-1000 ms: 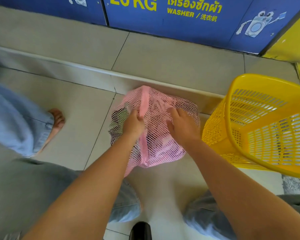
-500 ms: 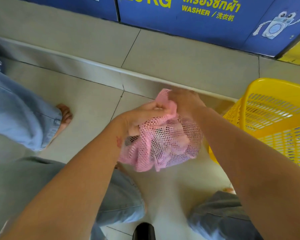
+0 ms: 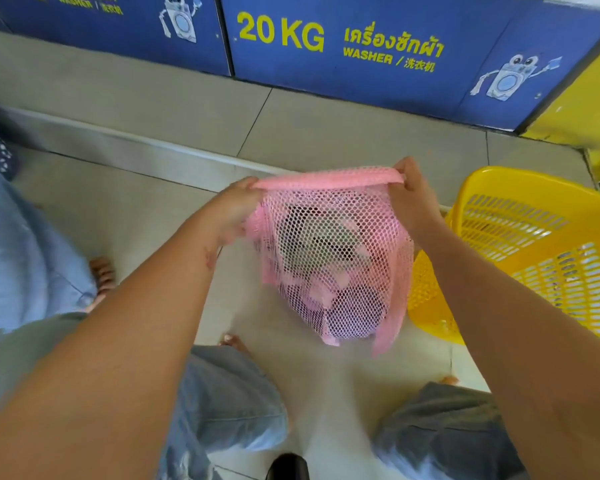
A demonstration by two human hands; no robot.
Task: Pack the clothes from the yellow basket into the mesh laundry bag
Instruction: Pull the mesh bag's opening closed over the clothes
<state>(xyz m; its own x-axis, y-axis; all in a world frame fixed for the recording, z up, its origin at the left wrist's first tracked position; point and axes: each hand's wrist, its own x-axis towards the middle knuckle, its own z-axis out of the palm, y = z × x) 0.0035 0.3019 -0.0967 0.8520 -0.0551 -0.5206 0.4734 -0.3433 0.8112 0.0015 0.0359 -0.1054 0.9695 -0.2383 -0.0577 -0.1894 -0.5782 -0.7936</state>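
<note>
A pink mesh laundry bag (image 3: 336,265) hangs in the air between my hands, above the tiled floor. Dark and pink clothes (image 3: 347,299) show through the mesh in its lower part. My left hand (image 3: 234,209) pinches the left end of the bag's pink top band. My right hand (image 3: 411,199) grips the right end, and the band is stretched flat between them. The yellow basket (image 3: 541,244) stands just right of the bag, slatted, tilted toward me; no clothes show inside it.
Blue washer panels (image 3: 361,53) marked 20 KG line the far side behind a raised tiled step (image 3: 187,157). Another person's jeans leg and bare foot (image 3: 99,275) are at the left. My own knees in jeans (image 3: 229,403) fill the bottom.
The bag was on the floor under both hands, then bunched up between them. Now it is lifted and hangs full length, its top band pulled taut between my hands.
</note>
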